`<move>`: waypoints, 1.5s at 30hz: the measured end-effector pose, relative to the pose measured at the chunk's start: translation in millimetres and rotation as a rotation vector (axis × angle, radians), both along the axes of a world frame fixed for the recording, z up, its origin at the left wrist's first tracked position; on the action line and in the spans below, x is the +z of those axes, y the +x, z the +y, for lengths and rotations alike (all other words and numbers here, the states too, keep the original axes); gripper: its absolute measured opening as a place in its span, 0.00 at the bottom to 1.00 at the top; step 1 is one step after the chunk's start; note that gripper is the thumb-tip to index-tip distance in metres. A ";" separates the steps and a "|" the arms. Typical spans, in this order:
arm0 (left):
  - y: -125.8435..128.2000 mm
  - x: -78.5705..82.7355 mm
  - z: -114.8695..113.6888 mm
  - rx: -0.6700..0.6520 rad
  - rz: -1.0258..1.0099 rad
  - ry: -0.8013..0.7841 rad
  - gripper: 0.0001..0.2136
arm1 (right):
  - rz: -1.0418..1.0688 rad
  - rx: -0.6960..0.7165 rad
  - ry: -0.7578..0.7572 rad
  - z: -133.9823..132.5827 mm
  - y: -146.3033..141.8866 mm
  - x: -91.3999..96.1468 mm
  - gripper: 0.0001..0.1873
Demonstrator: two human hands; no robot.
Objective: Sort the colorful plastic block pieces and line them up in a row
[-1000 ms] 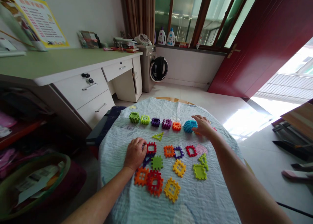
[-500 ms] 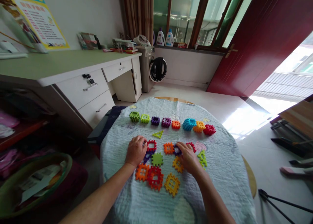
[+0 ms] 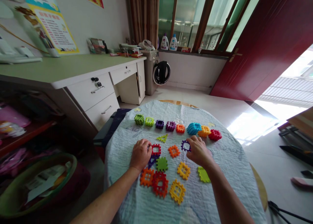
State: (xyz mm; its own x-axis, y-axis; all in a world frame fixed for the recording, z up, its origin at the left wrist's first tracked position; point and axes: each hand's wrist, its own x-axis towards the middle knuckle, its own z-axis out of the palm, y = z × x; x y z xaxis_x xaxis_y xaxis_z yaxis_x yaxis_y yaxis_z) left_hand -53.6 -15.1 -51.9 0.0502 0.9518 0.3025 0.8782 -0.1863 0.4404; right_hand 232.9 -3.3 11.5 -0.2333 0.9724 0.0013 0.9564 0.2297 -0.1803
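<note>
Tablecloth (image 3: 195, 198), pale blue, carries the tile layout on my head feed. My right hand (image 3: 199, 150) is over its far half, fingers pinching the right edge of a purple frame tile (image 3: 183, 145), which is right of the orange window tile (image 3: 173, 151) and apart from it. My left hand (image 3: 141, 155) rests at the left edge of a red frame tile (image 3: 156, 153), fingers curled; whether they grip it or merely touch it, I cannot tell. Just nearer than that tile I log a purple triangle (image 3: 153, 160), partly hidden, and a solid green tile (image 3: 161, 164). Two yellow window tiles (image 3: 183, 170) lie nearer me, apart; my right forearm partly covers a lime tile (image 3: 203, 174). Far side: eight stacks in a row, from a green stack (image 3: 139, 119) at left to a red stack (image 3: 215, 135) at right. Between row and hands, a lime triangle (image 3: 162, 138).
</note>
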 end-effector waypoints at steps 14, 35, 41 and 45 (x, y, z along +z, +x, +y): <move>1.8 6.7 -2.5 0.001 -0.043 -0.037 0.05 | 0.122 0.127 0.094 67.2 -74.4 5.4 0.27; 5.3 10.7 -4.4 0.058 -0.029 -0.070 0.05 | -0.030 0.101 0.007 137.3 -128.1 4.7 0.21; 4.9 9.9 -4.4 0.053 -0.030 -0.069 0.05 | 0.081 0.071 0.081 125.3 -113.0 11.5 0.30; 3.4 8.6 -3.6 0.051 -0.040 -0.062 0.05 | 0.314 0.004 0.274 89.0 -72.2 10.6 0.27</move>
